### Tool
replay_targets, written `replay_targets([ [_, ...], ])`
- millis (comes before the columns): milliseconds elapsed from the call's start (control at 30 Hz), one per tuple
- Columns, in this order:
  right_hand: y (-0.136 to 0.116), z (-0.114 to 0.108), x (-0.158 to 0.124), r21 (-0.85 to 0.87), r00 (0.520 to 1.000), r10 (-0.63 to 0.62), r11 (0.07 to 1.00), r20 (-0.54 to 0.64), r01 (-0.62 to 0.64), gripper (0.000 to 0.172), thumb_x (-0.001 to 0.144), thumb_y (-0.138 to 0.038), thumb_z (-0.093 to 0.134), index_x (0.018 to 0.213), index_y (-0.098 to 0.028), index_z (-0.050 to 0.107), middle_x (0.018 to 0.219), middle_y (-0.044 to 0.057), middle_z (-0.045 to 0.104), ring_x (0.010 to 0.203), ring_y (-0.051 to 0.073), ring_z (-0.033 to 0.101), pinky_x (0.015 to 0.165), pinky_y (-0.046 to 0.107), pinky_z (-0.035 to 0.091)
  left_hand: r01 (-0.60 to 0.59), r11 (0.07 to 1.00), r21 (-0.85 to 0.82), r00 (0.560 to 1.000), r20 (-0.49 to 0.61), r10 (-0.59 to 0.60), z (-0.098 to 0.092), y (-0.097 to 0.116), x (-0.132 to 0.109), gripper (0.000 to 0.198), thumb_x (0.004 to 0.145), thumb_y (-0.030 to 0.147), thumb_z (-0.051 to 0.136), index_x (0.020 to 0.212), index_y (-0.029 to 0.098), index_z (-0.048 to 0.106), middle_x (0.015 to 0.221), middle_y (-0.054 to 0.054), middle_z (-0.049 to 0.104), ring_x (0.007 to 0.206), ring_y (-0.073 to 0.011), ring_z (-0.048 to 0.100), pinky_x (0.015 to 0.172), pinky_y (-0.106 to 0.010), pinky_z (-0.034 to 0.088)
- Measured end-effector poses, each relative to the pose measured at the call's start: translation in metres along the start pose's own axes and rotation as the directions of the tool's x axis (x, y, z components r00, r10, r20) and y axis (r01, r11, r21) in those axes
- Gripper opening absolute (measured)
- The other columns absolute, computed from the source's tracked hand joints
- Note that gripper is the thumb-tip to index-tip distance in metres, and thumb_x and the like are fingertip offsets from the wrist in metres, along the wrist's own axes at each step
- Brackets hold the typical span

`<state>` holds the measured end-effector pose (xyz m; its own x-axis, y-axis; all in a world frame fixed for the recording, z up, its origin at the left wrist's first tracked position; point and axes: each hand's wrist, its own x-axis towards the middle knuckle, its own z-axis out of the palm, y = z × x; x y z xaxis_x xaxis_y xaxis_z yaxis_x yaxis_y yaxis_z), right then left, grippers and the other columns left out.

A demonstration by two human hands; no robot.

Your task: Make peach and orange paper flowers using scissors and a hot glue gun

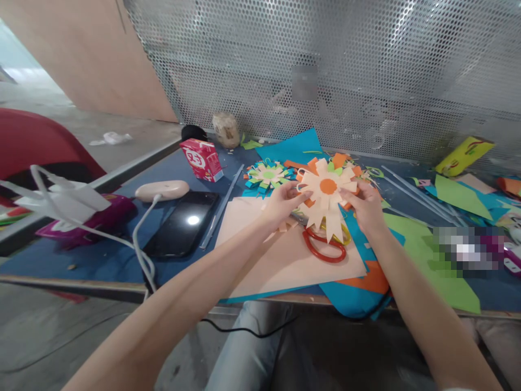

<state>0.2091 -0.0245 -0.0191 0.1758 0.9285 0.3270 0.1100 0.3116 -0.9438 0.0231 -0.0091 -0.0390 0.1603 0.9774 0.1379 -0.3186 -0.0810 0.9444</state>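
Between my two hands is a peach paper flower (309, 182) with an orange round centre and layered, cut petals. My left hand (285, 202) pinches its left edge, and my right hand (364, 203) grips the petals on its right. Below the flower lies a pair of scissors with a red handle (325, 255); their blades are partly hidden. A yellow handle (345, 234) peeks out beside them. Under these spreads a sheet of peach paper (260, 266) on top of blue paper. Behind my left hand rests another paper flower (268, 175) with a green centre.
A black phone (183, 225), a white cable (140, 244) and a pink box (202, 159) stand to the left. Green paper (431, 260) and clear sticks (423, 195) lie right. A perforated metal panel (252, 60) closes off the back of the blue table.
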Motion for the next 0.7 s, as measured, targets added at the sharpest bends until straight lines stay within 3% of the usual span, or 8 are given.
replay_targets([
  [167, 0.0007, -0.001, -0.0016, -0.05, 0.998, -0.05, 0.997, 0.03, 0.051, 0.023, 0.06, -0.032, 0.073, 0.073, -0.021, 0.058, 0.062, -0.005, 0.051, 0.049, 0.008, 0.042, 0.045, 0.022, 0.036, -0.01, 0.997, 0.077, 1.0, 0.017, 0.008, -0.0013, -0.0023, -0.0012, 0.034, 0.059, 0.038, 0.078, 0.076, 0.015, 0.059, 0.062, 0.002, 0.061, 0.053, -0.0066, 0.053, 0.047, -0.019, 0.035],
  [533, -0.0028, 0.0029, -0.0061, -0.027, 0.996, -0.034, 0.999, 0.08, 0.036, 0.028, 0.061, -0.034, 0.074, 0.075, -0.022, 0.053, 0.057, -0.006, 0.048, 0.041, 0.007, 0.041, 0.037, 0.022, 0.035, -0.039, 0.999, -0.007, 0.999, 0.026, 0.039, 0.0045, 0.0018, -0.0054, 0.038, 0.052, 0.032, 0.081, 0.079, 0.015, 0.062, 0.068, 0.002, 0.064, 0.064, -0.0098, 0.059, 0.065, -0.023, 0.046],
  [700, -0.0068, 0.0042, -0.0089, -0.029, 0.983, 0.019, 0.999, 0.182, -0.014, 0.03, 0.064, -0.041, 0.072, 0.075, -0.022, 0.051, 0.058, -0.006, 0.05, 0.042, 0.008, 0.045, 0.035, 0.022, 0.037, -0.06, 0.998, -0.008, 0.998, -0.028, 0.059, 0.0044, 0.004, -0.0067, 0.034, 0.052, 0.029, 0.08, 0.077, 0.016, 0.06, 0.074, 0.001, 0.066, 0.068, -0.0116, 0.062, 0.067, -0.024, 0.049],
])
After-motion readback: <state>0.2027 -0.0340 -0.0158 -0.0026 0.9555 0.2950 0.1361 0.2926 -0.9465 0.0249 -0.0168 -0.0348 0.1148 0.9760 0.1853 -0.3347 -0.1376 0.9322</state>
